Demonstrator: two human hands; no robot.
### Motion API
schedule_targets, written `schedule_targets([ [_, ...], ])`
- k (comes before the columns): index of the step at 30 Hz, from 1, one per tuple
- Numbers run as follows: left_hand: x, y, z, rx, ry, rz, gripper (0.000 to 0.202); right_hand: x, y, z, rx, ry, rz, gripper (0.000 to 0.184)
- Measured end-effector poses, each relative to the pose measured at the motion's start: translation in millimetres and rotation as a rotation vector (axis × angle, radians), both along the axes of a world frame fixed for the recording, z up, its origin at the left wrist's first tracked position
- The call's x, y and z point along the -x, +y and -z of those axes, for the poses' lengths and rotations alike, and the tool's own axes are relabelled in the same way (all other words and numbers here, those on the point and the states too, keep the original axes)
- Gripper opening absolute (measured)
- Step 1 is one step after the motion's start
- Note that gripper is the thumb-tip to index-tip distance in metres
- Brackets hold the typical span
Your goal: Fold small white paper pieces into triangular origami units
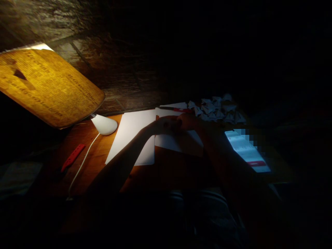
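Pretty dark room, just a brownish stone-looking wall at the back and a wooden desk [98, 155] lit from the left. The light source looked like a small lamp with a white base [105, 124], its cord [83, 162] trailing off toward the near edge. Above it sat a big yellow-lit board with printed lettering [49, 86], no idea what that was exactly.

The left hand [167, 125] and right hand [188, 121] met right in the middle of the desk, touching each other, directly over a smaller sheet [168, 141] that lay partly on top of a large white sheet [131, 135]. Both hands looked bunched up narrow, fingertips together, but it was too dim to tell whether they actually pinched any paper between them.

Just behind the hands was a red pen [178, 109], and to the right of that a pile of little folded paper pieces [218, 109]. A lit phone [246, 150] lay near the right forearm, and a red perforated strip [73, 157] was well off to the left.

My read: this was mid-fold, working a crease on a small bit of paper like the ones in the pile. Any further fold would call for lining the edges up by feel as much as by sight, given the shadows, and pressing firmly against the desk.
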State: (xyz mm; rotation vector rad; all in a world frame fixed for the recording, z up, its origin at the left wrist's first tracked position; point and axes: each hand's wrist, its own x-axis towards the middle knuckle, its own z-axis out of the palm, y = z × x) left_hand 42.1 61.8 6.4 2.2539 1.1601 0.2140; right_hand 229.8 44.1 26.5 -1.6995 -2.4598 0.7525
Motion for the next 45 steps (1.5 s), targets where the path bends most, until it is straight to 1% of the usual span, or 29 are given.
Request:
schedule_targets([
  [1,2,-5,1.3,-0.004,-0.013,-0.018,0.018,-2,-1,1.3,0.004,0.03,-0.001,0.027],
  [3,9,-15,3.7,-0.031,-0.042,-0.043,0.011,-4,-4,3.7,0.013,0.091,-0.002,0.027],
  [4,12,-20,4.8,-0.055,-0.069,-0.058,0.012,-5,-5,4.8,0.015,0.118,0.004,0.027],
  [6,19,-27,7.2,-0.104,-0.178,-0.08,0.015,-7,-7,6.9,0.014,0.151,0.024,0.027],
  [7,21,-29,8.5,-0.098,-0.208,-0.083,0.017,-8,-8,8.1,0.009,0.162,0.032,0.028],
  [10,23,-30,12.2,-0.087,-0.261,-0.1,0.023,-10,-11,12.7,-0.006,0.218,0.041,0.028],
  [12,24,-30,13.9,-0.121,-0.267,-0.117,0.026,-12,-14,16.6,-0.027,0.282,0.039,0.024],
  [15,25,-31,14.1,-0.157,-0.284,-0.118,0.024,-15,-19,23.0,-0.079,0.363,0.03,0.02],
  [18,27,-35,12.7,-0.159,-0.306,-0.082,0.021,-17,-23,28.5,-0.121,0.431,0.017,0.023],
  [21,28,-37,12.0,-0.19,-0.302,-0.059,0.018,-17,-24,30.9,-0.118,0.498,-0.017,0.026],
  [23,28,-38,12.2,-0.207,-0.268,-0.051,0.018,-16,-25,29.7,-0.127,0.49,-0.052,0.026],
  [26,30,-38,11.3,-0.233,-0.208,-0.022,0.018,-14,-28,24.0,-0.164,0.393,-0.093,0.02],
  [30,32,-40,6.7,-0.261,-0.165,0.036,0.022,-12,-33,14.8,-0.205,0.263,-0.087,0.016],
  [35,34,-43,4.0,-0.338,-0.12,0.097,0.018,-7,-37,10.8,-0.218,0.203,-0.07,0.012],
  [38,33,-44,6.1,-0.407,-0.167,0.107,0.021,-5,-39,9.6,-0.217,0.267,-0.01,0.013],
  [41,30,-47,7.9,-0.529,-0.233,0.034,0.026,-2,-39,7.3,-0.143,0.429,0.074,0.016],
  [43,28,-48,8.6,-0.591,-0.278,-0.019,0.023,-1,-38,6.3,-0.077,0.555,0.112,0.013],
  [45,27,-50,9.2,-0.615,-0.317,-0.057,0.014,0,-37,6.7,-0.031,0.665,0.131,0.008],
])
